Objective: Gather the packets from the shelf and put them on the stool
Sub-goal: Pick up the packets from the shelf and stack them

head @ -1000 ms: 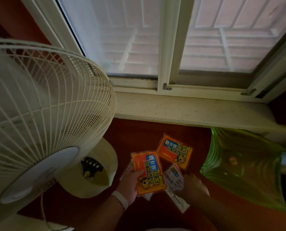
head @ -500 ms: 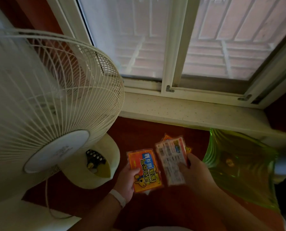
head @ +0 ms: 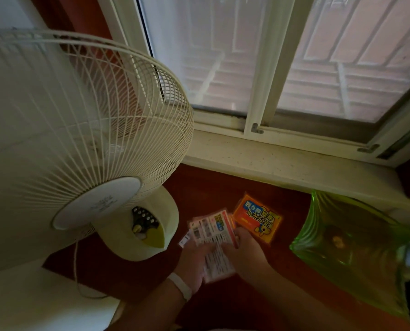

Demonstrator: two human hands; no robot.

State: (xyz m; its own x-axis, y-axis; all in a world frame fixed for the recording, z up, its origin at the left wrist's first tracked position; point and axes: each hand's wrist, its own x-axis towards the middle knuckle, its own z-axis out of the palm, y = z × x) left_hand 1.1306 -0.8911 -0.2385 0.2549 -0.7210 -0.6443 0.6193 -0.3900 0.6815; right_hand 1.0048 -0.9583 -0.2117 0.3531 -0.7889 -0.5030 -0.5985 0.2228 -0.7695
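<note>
A small stack of flat packets (head: pixel 213 231), printed white-and-red backs facing up, is held between both hands low in the middle of the view. My left hand (head: pixel 194 261) grips the stack from below and the left. My right hand (head: pixel 244 247) holds its right edge. One orange packet (head: pixel 257 219) with blue and yellow print lies alone on the dark red shelf surface (head: pixel 211 187), just beyond my right hand and apart from it. The stool is out of view.
A large cream fan (head: pixel 79 144) fills the left, its base (head: pixel 142 232) beside the packets. A green translucent glass dish (head: pixel 352 244) stands at the right. A pale window sill (head: pixel 282 163) and window run along the back.
My right hand brought the white-backed packet left onto the orange one in my left hand, so both hands now hold one stack. The orange packet on the shelf is uncovered again.
</note>
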